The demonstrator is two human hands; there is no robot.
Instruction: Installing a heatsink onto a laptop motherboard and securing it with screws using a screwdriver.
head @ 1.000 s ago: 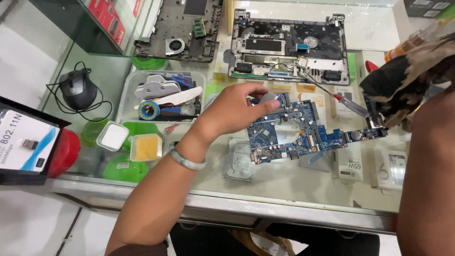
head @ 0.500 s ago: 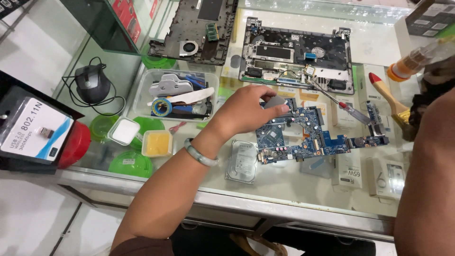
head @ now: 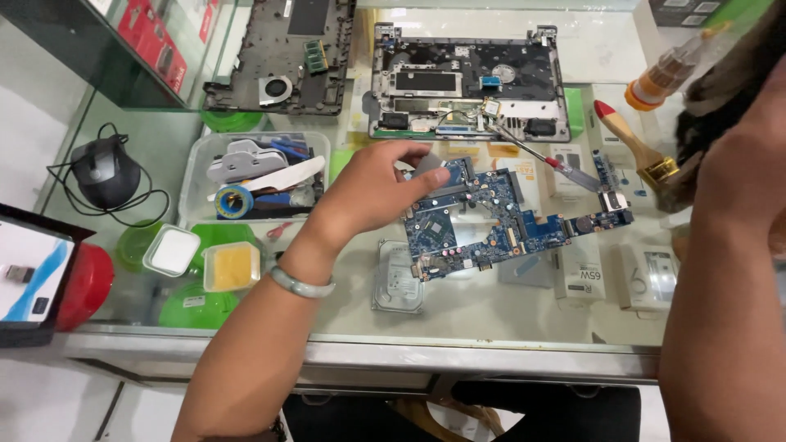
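My left hand (head: pixel 372 192) hovered over the glass counter (head: pixel 508 315), near its middle, with the fingers (head: pixel 417 182) pinched narrow on a small grey part (head: pixel 427 168) held just above the near-left end of the blue board (head: pixel 491 217). I could not tell what the part was, as my fingertips hid most of it. A pale green bangle (head: pixel 301 284) sat on that wrist. The board lay flat on the glass, its long arm running toward the right edge. Just beside its near-left corner lay a silver drive (head: pixel 399 278).

My right hand (head: pixel 741 164) was raised close to the camera at the right edge, blurred, and I could not tell how its fingers stood or whether they held anything. Near it, on the counter, lay a brush (head: pixel 634 147) with a red-tipped wooden handle, and beyond that an orange-capped bottle (head: pixel 671 74) toward the far right corner.

At the far edge sat an open laptop base (head: pixel 467 82), and to its left a dark cover (head: pixel 282 57) with a fan. A screwdriver (head: pixel 544 160) lay between the base and the board. Toward the left edge stood a clear tray (head: pixel 196 164) of tools and tape, with a black mouse (head: pixel 105 172) further left. Near the front left corner were a white tub (head: pixel 172 250) and a yellow tub (head: pixel 232 266), just beside each other.
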